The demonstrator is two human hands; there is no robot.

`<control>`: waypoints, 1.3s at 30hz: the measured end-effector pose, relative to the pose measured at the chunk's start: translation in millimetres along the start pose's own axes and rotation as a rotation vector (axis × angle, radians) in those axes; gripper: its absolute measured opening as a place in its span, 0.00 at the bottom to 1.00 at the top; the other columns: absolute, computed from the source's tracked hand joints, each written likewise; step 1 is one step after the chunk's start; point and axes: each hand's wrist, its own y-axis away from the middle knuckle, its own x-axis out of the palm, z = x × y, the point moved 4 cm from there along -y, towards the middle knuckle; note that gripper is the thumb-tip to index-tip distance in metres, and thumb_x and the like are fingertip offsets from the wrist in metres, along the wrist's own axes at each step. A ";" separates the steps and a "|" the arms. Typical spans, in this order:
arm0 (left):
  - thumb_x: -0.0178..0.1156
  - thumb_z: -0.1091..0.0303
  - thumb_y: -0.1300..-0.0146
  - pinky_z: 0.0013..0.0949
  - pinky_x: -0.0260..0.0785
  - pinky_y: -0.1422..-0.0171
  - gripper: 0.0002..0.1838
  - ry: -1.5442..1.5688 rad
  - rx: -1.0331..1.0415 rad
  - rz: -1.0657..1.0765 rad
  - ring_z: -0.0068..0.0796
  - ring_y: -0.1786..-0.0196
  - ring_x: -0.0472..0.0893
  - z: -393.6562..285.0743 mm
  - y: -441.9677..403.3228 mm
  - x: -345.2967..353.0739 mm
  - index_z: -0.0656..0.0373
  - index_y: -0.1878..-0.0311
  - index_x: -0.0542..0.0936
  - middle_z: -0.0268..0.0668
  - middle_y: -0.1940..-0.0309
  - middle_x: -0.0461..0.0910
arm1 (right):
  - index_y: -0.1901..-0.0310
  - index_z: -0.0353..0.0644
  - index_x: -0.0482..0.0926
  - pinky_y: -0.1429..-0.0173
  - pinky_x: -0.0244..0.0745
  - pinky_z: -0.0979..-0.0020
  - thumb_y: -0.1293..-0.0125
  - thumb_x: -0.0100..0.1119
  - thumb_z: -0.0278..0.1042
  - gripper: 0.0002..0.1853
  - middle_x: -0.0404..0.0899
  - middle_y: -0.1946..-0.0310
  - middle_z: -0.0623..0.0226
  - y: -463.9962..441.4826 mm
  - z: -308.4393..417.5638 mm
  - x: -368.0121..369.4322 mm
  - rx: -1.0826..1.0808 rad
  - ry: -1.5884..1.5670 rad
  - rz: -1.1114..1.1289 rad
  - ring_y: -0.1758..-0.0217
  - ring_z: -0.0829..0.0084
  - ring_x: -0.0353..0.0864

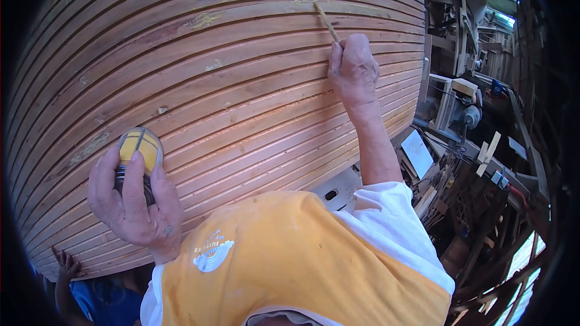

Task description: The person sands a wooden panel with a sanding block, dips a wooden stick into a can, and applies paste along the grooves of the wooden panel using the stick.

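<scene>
1. In the head view, we are looking down on a slatted wooden panel, whose strips are running in curving rows across the space in front of us, with dark grooves separating them.
2. Our right hand is pinching a thin stick by its lower end; this grip is narrow, with thumb and fingers holding the stick between them.
3. The stick is extending from the grip toward the upper left, beyond the knuckles, and its long axis is slanting across the run of the strips rather than following them. This crossing angle is the relation we are watching most closely.
4. Its free end is pointing toward the upper strips, with pale yellow patches showing well to its left. We are not managing to tell whether the tip is touching the wood.
5. Our left hand is holding a rounded yellow-and-grey object, its wider grip wrapping the sides. That object is sitting low and left, well apart from the stick, so the right hand is lying much nearer the stick's tip.
6. Another person's hand is resting at the panel's lower left edge.
</scene>
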 end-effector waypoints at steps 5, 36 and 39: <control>0.73 0.75 0.41 0.50 0.74 0.36 0.20 -0.010 0.003 -0.004 0.50 0.40 0.80 0.1 0.6 0.2 0.56 0.44 0.84 0.46 0.40 0.82 | 0.59 0.42 0.77 0.58 0.79 0.50 0.29 0.64 0.32 0.07 0.77 0.60 0.55 -1.1 -13.9 6.6 0.045 -0.002 -0.039 0.60 0.49 0.83; 0.74 0.75 0.41 0.50 0.75 0.36 0.20 0.005 0.016 -0.005 0.50 0.40 0.80 2.3 1.0 0.2 0.56 0.44 0.85 0.47 0.41 0.82 | 0.55 0.41 0.74 0.57 0.77 0.47 0.22 0.59 0.34 0.07 0.81 0.66 0.48 -11.9 -30.6 0.1 0.133 -0.301 0.167 0.61 0.41 0.83; 0.74 0.75 0.41 0.50 0.75 0.36 0.20 0.007 0.010 -0.012 0.50 0.40 0.80 1.1 0.9 1.0 0.56 0.44 0.85 0.47 0.40 0.82 | 0.55 0.41 0.73 0.56 0.76 0.46 0.20 0.57 0.37 0.08 0.81 0.66 0.47 -14.2 -11.0 -3.7 0.099 -0.354 0.257 0.61 0.39 0.82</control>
